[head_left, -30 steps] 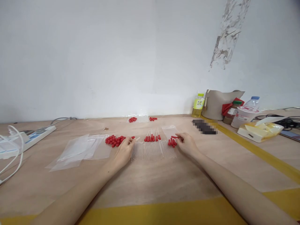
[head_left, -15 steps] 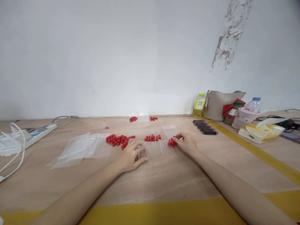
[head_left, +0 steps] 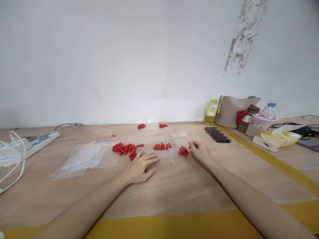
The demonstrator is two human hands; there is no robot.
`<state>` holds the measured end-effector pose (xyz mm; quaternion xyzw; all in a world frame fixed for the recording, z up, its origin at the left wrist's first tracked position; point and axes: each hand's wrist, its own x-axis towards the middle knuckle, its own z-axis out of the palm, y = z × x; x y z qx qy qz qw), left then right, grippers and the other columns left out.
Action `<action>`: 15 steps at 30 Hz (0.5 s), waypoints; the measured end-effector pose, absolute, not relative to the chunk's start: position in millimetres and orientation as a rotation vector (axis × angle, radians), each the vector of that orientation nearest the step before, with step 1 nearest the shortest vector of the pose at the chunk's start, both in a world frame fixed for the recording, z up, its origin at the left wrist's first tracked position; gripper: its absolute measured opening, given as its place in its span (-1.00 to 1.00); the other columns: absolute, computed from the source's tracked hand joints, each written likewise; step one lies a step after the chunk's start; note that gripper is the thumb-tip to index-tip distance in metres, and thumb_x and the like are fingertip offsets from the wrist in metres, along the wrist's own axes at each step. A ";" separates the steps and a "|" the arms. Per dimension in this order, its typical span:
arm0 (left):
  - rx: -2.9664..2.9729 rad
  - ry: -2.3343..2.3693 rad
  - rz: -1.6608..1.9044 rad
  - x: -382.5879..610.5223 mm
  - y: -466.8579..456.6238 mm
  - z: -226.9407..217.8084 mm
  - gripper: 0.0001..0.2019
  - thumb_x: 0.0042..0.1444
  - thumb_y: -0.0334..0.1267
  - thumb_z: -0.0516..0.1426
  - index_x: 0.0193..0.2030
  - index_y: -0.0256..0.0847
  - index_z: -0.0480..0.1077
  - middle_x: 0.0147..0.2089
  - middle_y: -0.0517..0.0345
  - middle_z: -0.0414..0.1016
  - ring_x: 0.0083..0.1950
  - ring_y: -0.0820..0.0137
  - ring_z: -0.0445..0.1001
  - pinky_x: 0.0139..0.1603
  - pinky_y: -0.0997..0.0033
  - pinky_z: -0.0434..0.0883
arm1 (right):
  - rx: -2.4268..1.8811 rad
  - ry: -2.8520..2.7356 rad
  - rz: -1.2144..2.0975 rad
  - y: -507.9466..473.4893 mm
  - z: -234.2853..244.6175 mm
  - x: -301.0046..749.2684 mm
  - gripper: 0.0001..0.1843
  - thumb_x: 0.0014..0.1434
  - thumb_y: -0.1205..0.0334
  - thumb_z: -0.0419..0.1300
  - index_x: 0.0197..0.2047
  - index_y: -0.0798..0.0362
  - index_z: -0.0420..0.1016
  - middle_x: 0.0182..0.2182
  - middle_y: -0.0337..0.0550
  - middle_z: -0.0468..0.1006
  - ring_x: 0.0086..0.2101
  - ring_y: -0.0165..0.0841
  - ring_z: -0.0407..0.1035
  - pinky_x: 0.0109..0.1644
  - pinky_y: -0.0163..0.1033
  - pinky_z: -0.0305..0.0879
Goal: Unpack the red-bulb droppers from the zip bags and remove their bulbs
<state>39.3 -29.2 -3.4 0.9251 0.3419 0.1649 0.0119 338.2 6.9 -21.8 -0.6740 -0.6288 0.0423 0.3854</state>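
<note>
My left hand (head_left: 142, 168) lies palm down with its fingers spread over the left end of a row of thin clear tubes (head_left: 168, 160), partly hiding them. Just right of the tubes, my right hand (head_left: 201, 152) hovers with loosely curled fingers and nothing visible in them. A small cluster of red rubber bulbs (head_left: 183, 151) sits beside its fingertips, apart from them. Behind the row lie several droppers (head_left: 161, 146), clear tubes with red bulbs on their near ends. A larger heap of red bulbs (head_left: 122, 148) rests beyond my left hand.
Clear plastic bags (head_left: 82, 157) lie at left, another small bag (head_left: 181, 139) behind the right cluster. More bagged red-bulbed pieces (head_left: 141, 126) are by the wall. A power strip (head_left: 42, 146) stands far left; a blurred dark object (head_left: 218, 135), a bottle (head_left: 211, 113) and a tissue pack (head_left: 276, 139) are right.
My right hand has drawn back to the right, off the small cluster of red bulbs, which stays on the table. My left hand's fingers have stretched slightly further over the tubes.
</note>
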 end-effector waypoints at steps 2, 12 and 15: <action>2.907 1.070 0.542 35.6 -30.1 -3.5 -0.58 0.12 -0.20 0.00 0.15 -0.04 0.18 0.19 0.05 0.22 0.25 0.21 0.07 0.23 -0.10 -0.24 | -1.750 -1.576 0.090 5.1 -19.6 337.8 -0.59 0.14 0.01 -0.11 -0.34 0.04 0.47 -0.46 -0.14 0.52 -0.41 -0.33 0.37 -0.40 -0.31 0.10; 2.776 1.328 0.963 32.0 -28.2 -12.6 -0.66 0.20 -0.19 -0.11 0.06 -0.14 0.28 0.18 0.04 0.19 0.27 0.21 -0.02 0.22 0.02 0.04 | -1.934 -1.789 0.099 18.4 18.1 291.9 -0.70 -0.02 0.00 0.09 -0.57 -0.03 0.50 -0.48 -0.15 0.52 -0.23 -0.21 0.32 -0.11 -0.09 0.00; 2.725 1.400 1.065 30.3 -26.2 -14.2 -0.68 0.20 -0.19 -0.11 -0.01 -0.14 0.34 0.16 0.05 0.20 0.26 0.20 0.00 0.20 0.03 0.09 | -2.040 -1.790 0.146 35.4 21.3 271.6 -0.69 -0.06 -0.01 0.10 -0.56 0.01 0.51 -0.45 -0.07 0.52 -0.21 -0.15 0.32 -0.09 -0.03 0.00</action>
